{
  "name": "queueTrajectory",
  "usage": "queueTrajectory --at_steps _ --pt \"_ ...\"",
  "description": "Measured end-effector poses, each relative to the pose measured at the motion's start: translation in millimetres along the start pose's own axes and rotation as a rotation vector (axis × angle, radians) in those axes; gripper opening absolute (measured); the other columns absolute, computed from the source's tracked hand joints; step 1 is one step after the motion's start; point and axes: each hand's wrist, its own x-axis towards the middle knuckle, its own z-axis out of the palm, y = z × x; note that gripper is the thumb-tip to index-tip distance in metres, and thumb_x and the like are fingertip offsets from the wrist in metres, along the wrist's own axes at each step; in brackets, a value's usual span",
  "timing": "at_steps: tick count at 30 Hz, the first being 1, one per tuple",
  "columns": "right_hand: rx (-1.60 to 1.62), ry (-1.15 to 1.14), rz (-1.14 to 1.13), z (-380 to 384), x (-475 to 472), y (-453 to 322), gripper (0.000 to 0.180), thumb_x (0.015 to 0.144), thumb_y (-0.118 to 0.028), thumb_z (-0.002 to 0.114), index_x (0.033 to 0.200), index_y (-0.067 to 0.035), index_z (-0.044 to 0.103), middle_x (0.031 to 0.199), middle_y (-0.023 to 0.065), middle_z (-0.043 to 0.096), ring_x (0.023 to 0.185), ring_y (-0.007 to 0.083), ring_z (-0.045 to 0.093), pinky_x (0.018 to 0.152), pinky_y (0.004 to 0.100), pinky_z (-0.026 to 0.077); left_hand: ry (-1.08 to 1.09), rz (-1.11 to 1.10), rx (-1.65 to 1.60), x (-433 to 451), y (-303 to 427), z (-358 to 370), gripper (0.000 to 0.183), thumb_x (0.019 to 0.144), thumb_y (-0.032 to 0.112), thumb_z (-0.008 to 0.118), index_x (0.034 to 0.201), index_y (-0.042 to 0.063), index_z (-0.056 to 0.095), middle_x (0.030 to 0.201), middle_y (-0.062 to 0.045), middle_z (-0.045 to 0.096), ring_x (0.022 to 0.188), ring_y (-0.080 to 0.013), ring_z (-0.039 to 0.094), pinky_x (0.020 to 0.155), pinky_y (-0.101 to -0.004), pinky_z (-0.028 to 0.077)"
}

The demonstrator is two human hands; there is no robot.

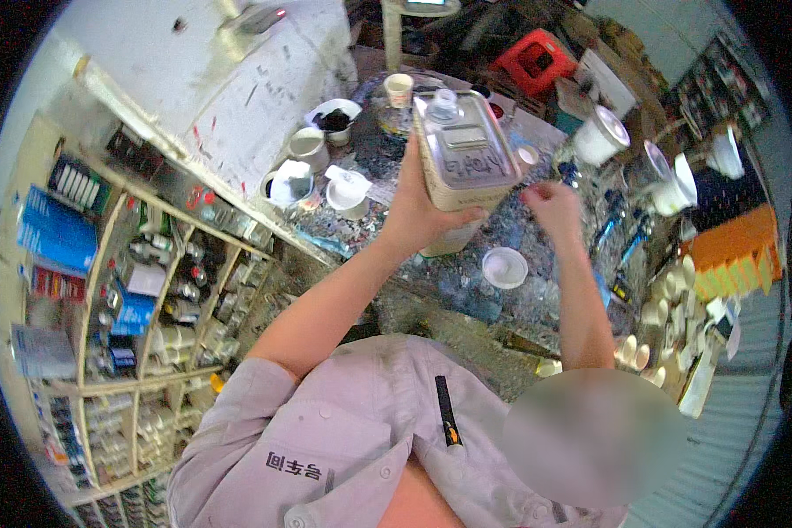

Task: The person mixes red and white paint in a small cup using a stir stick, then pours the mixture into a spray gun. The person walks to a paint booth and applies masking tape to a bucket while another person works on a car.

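My left hand (417, 206) grips a rectangular metal can (465, 162) by its side, thumb across the near face. The can is upright or slightly tilted over the worktable (429, 287). Its top has a folded metal handle (465, 136), handwritten marks and a translucent plastic spout or cap (444, 104). To the right of the can, apart from it, is my right hand (554, 206) with curled fingers. Blur hides whether anything small is between them. A shallow white plastic lid or cup (504, 268) lies on the table between my forearms.
Left of the can stand several paint-stained cups (309, 149) and a white container with dark contents (335, 120). A paper cup (398, 90) is behind. White tubs (600, 135) and a red plastic container (536, 63) stand farther right. Shelving (115, 264) with bottles runs along the left.
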Motion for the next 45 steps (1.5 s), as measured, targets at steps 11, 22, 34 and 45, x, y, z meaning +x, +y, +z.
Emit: queueTrajectory --at_steps 11,22,34,45 --pt "0.081 -0.361 -0.626 -105.1 57.4 -248.7 0.033 0.088 -0.020 0.084 0.114 0.000 0.079 0.101 0.0106 0.077 0.096 0.0170 0.074 0.087 0.0322 0.059 0.061 0.093 0.114 -3.9 1.0 -6.8 0.149 0.057 0.038 0.103 0.166 0.000 0.009 0.160 -0.028 0.036 0.149 -0.0449 0.038 0.124 -0.0496 0.032" --pt "-0.323 -0.457 -0.478 -115.3 46.9 -317.6 0.036 0.079 -0.028 0.092 0.089 0.004 0.081 0.074 0.0144 0.075 0.063 0.0201 0.071 0.064 0.0358 0.059 0.068 -0.075 0.329 -17.6 1.9 -8.2 0.155 0.059 0.047 0.101 0.167 0.001 0.001 0.165 -0.037 0.020 0.152 -0.0574 0.026 0.125 -0.0575 0.029" --pt "0.452 0.517 -0.365 -66.3 -67.8 -212.4 0.068 0.092 -0.037 0.082 0.140 0.004 0.059 0.117 0.0162 0.071 0.103 0.0206 0.070 0.088 0.0349 0.056 -0.070 -0.094 0.269 -23.2 -15.7 -20.2 0.148 0.066 0.039 0.098 0.169 0.007 -0.003 0.169 -0.038 0.010 0.157 -0.0551 0.017 0.125 -0.0557 0.029" --pt "0.630 0.783 -0.284 99.9 -80.0 -159.4 0.127 0.067 -0.021 0.100 0.161 0.004 0.018 0.157 0.0266 0.039 0.143 0.0389 0.047 0.119 0.0526 0.042 -0.223 -0.147 -0.133 -77.9 -25.2 -40.4 0.101 0.084 -0.004 0.063 0.171 0.007 0.013 0.174 -0.016 0.026 0.158 -0.0269 0.027 0.129 -0.0402 0.023"
